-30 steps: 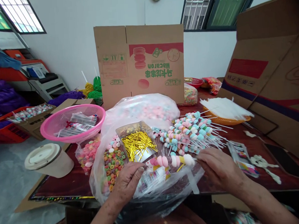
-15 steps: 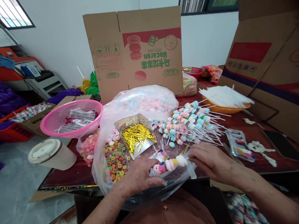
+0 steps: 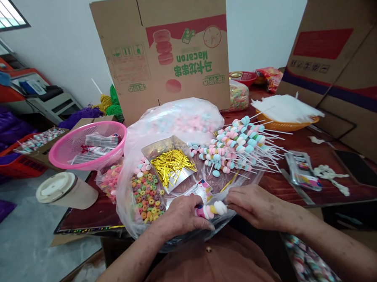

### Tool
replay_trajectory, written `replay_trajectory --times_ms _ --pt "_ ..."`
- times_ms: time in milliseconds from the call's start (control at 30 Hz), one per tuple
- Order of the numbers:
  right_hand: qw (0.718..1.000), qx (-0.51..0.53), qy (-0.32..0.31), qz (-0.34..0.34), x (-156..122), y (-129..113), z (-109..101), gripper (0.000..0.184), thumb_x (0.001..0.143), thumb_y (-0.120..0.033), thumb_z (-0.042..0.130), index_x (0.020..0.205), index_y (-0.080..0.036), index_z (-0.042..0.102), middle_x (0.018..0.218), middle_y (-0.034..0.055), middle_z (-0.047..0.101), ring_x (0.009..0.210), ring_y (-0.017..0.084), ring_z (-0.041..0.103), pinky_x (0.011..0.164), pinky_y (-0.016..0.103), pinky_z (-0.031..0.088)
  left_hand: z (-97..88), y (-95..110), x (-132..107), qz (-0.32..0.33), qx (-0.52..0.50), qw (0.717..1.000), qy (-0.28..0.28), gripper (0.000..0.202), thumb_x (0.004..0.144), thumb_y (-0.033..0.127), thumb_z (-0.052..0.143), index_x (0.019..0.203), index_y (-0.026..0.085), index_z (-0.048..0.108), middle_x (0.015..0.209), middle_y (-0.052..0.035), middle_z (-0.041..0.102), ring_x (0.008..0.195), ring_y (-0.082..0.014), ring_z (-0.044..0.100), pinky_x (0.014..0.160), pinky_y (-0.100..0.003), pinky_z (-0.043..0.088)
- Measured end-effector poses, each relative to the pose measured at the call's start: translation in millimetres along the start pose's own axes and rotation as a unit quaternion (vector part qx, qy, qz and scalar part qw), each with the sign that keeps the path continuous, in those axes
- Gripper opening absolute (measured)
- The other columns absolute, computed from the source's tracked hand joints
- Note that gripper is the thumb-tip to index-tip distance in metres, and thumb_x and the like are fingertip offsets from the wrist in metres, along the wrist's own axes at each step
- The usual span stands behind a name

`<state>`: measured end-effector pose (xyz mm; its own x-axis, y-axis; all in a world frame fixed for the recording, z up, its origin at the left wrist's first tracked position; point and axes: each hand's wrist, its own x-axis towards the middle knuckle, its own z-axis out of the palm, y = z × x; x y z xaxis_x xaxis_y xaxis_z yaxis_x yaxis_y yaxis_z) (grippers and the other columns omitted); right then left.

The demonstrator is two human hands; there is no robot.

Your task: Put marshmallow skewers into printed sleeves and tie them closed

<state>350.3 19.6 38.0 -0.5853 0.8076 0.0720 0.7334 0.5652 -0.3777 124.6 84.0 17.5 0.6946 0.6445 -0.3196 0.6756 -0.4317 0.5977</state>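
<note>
A marshmallow skewer [image 3: 211,211] in pink, yellow and white lies across the front of a clear plastic bag. My left hand [image 3: 182,215] is wrapped round its left part, thumb below and fingers above. At its white right end, the fingers of my right hand [image 3: 253,205] are pinched together; whether they grip the stick or a wrapper is hidden. Just beyond my left hand are printed packets [image 3: 203,190] and a tray of gold twist ties [image 3: 172,167]. Colourful cereal rings [image 3: 149,195] lie to the left. A pile of marshmallow skewers [image 3: 239,144] lies behind my right hand.
A pink basket [image 3: 58,154] holds printed packets, with a lidded cup [image 3: 67,191] before it. Large cartons [image 3: 189,90] stand behind and at the right. An orange basket [image 3: 278,125] bears white sheets. A phone [image 3: 362,169] and wrapper stack [image 3: 302,171] lie right.
Both hands have shifted slightly left relative to the table, the right one closer to the left. My left hand covers more of the skewer. The camera view has tipped down a little.
</note>
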Motion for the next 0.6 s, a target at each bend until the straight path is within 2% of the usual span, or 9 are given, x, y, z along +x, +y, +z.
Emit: replay_trajectory --times_ms 133,233,300,367,400,467,533,600 --pt "1.000 0.024 0.006 0.000 8.4 -5.8 10.9 0.015 0.087 -0.016 0.040 0.081 -0.016 0.054 0.077 0.0044 0.059 0.067 0.014 0.051 0.058 0.024 0.034 13.7 10.0 9.8 0.029 -0.083 0.996 -0.014 0.055 0.053 0.054 0.074 0.092 0.018 0.060 0.080 0.0009 0.060 0.074 -0.0189 0.054 0.059 -0.023 0.036" --pt "1.000 0.014 -0.003 0.006 15.3 -4.9 23.4 0.012 0.084 -0.015 0.044 0.081 -0.016 0.055 0.078 0.0045 0.060 0.066 0.014 0.052 0.057 0.024 0.034 19.8 13.9 18.5 0.080 -0.177 0.981 -0.016 0.071 0.053 0.048 0.077 0.114 0.021 0.052 0.096 -0.0010 0.063 0.087 -0.0212 0.056 0.070 -0.026 0.041" --pt "0.999 0.031 -0.002 0.015 15.2 -0.4 29.1 0.012 0.085 -0.015 0.044 0.081 -0.016 0.056 0.076 0.0039 0.060 0.065 0.014 0.052 0.057 0.024 0.034 13.9 10.7 17.6 0.089 -0.192 0.977 -0.016 0.090 0.054 0.047 0.077 0.131 0.022 0.038 0.098 -0.0030 0.063 0.087 -0.0220 0.057 0.072 -0.028 0.042" --pt "0.997 0.067 0.014 0.026 11.4 5.8 30.4 0.015 0.087 -0.017 0.042 0.080 -0.016 0.056 0.074 0.0033 0.059 0.065 0.013 0.052 0.058 0.023 0.036 1.9 2.9 10.1 0.064 -0.132 0.989 -0.011 0.096 0.053 0.050 0.076 0.134 0.022 0.034 0.091 -0.0036 0.064 0.081 -0.0232 0.058 0.067 -0.028 0.041" --pt "0.995 0.088 0.024 0.029 8.9 8.7 29.4 0.017 0.089 -0.019 0.042 0.080 -0.016 0.056 0.073 0.0031 0.059 0.066 0.013 0.052 0.059 0.023 0.036 -4.3 -1.9 4.9 0.048 -0.083 0.995 -0.009 0.090 0.052 0.052 0.076 0.130 0.022 0.041 0.086 -0.0031 0.063 0.078 -0.0236 0.058 0.064 -0.027 0.040" --pt "0.991 0.123 0.043 0.023 4.3 13.0 25.8 0.019 0.090 -0.020 0.040 0.081 -0.015 0.057 0.074 0.0035 0.059 0.068 0.013 0.052 0.062 0.023 0.038 -12.3 -10.8 -4.9 0.017 0.005 1.000 -0.017 0.063 0.053 0.052 0.075 0.106 0.022 0.060 0.076 -0.0011 0.061 0.074 -0.0228 0.056 0.059 -0.025 0.036" --pt "0.989 0.138 0.044 0.003 2.4 14.1 22.3 0.018 0.089 -0.016 0.040 0.085 -0.015 0.057 0.076 0.0040 0.060 0.071 0.014 0.053 0.065 0.024 0.039 -11.8 -16.0 -10.4 -0.015 0.018 0.999 -0.039 0.040 0.057 0.049 0.072 0.084 0.020 0.064 0.068 0.0015 0.057 0.068 -0.0194 0.054 0.054 -0.022 0.032" --pt "0.992 0.123 0.034 -0.007 3.8 12.2 21.4 0.018 0.087 -0.011 0.040 0.085 -0.016 0.057 0.077 0.0039 0.060 0.072 0.014 0.053 0.065 0.024 0.038 -4.4 -16.2 -10.0 -0.037 -0.015 0.998 -0.051 0.035 0.061 0.048 0.069 0.079 0.019 0.062 0.066 0.0034 0.055 0.064 -0.0161 0.052 0.050 -0.021 0.029"
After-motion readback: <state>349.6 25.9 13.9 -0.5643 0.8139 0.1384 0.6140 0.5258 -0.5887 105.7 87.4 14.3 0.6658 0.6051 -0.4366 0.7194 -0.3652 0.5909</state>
